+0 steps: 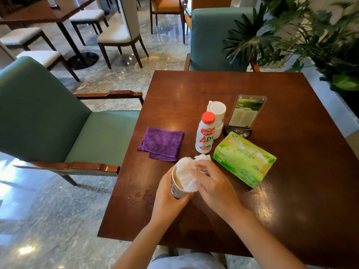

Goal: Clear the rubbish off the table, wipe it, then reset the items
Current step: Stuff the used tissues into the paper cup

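Observation:
My left hand [168, 199] grips a paper cup [176, 188] tilted above the near part of the dark wooden table [291, 200]. My right hand [213, 183] presses crumpled white tissue [185, 175] into the cup's mouth. A folded purple cloth [162, 144] lies on the table to the left. A small white drink bottle with a red cap [205, 133] stands upright behind the cup. Water drops [144, 196] sit on the table near its left edge.
A green tissue pack [244, 159] lies right of the cup. A white lidded container [216, 115] and a menu stand [245, 114] are behind the bottle. Green armchairs stand at the left [58, 121] and far side [217, 37]. Plants [314, 39] crowd the right.

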Available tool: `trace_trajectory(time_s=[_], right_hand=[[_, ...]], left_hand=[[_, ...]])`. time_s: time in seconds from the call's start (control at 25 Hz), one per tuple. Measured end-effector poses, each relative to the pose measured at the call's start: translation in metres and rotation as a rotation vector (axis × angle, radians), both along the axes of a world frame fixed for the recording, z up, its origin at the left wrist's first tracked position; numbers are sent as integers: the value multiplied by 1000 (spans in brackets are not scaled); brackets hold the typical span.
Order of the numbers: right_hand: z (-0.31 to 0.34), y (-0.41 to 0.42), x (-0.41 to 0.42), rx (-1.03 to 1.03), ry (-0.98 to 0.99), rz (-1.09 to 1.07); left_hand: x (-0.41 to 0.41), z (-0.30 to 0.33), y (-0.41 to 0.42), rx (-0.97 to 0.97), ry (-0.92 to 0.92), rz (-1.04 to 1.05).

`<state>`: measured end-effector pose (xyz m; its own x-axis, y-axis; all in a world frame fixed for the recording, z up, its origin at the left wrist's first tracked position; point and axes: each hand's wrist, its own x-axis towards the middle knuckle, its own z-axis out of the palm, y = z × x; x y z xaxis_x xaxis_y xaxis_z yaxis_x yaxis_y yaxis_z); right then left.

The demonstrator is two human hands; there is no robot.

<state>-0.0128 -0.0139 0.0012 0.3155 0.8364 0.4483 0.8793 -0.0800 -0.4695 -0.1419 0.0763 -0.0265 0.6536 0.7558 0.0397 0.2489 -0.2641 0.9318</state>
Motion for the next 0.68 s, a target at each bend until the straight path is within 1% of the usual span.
trace_trajectory(time_s=[0.12, 0.24, 0.48, 0.56, 0.6, 0.68], right_hand=[[0, -3, -1, -58, 1, 83], [1, -8, 1, -139, -89, 123], [-5, -4, -2, -411, -125, 173], [-6, -5, -3, -416, -114, 181], [-6, -6, -4, -379, -107, 183], [-5, -9, -3, -223, -69, 161]], left_hand=[[-1, -2, -3, -13, 19, 0], [-1, -1, -3, -21, 25, 0], [-1, -1, -5, 33, 73, -34], [-3, -2, -5, 26, 93, -21], [-4, -3, -4, 17, 96, -23], [-6, -7, -3, 12, 54, -13]])
